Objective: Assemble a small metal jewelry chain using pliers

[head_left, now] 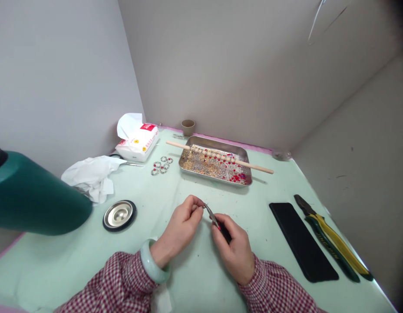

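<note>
My left hand (186, 221), with a pale green bangle (151, 263) at its wrist, pinches something too small to make out between thumb and forefinger. In my right hand (234, 243) is a pair of small pliers (212, 215), its dark handle mostly hidden by the fingers and its thin tips touching the spot where my left fingertips meet. A metal tray (217, 182) of gold, clear and red beads lies just beyond both hands. Across it rests a wooden stick (256, 168) with rings along its middle. Several small beaded rings (164, 165) lie left of the tray.
On the left stand a green bottle (38, 195), its lid (119, 215), crumpled tissue (94, 174) and a tissue pack (138, 143). A small brown cup (188, 127) is at the back. A black flat case (302, 241) and large green-yellow pliers (331, 239) lie right.
</note>
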Available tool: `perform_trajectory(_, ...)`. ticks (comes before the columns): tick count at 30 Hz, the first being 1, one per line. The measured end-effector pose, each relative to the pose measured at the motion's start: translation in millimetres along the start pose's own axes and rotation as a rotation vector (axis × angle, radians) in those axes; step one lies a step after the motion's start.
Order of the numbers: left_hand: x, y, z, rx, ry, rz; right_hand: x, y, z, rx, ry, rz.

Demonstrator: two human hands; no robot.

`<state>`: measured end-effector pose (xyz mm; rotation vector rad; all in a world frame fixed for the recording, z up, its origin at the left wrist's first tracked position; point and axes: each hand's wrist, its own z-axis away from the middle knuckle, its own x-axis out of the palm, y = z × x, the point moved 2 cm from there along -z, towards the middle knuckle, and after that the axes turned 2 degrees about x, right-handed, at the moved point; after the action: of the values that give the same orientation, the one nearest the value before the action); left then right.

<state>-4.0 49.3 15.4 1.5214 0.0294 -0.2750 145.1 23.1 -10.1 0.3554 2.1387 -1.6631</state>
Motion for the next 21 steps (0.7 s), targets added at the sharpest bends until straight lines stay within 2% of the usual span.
perform_trajectory(8,-0.9,2.3,6.9,0.082,0.033,-0.199,-1.1,1.9,-0.6,0.089,-0.055,-0.067)
perform_trajectory(13,-1.1,3.6,3.2,0.059,0.0,-0.07,-0.2,0.6,1.1,0.055,-0.039,-0.067)
perform_trajectory(18,-1.0,1.1,0.2,-0.069,-0.085,0.164,-0.9,-0.9,3.3,-0.015,0.01,0.005)
perform_trajectory(21,-1.4,1.5,0.6,-0.11,-0.114,0.222,-1.8,-1.3,3.3,-0.01,0.013,0.012)
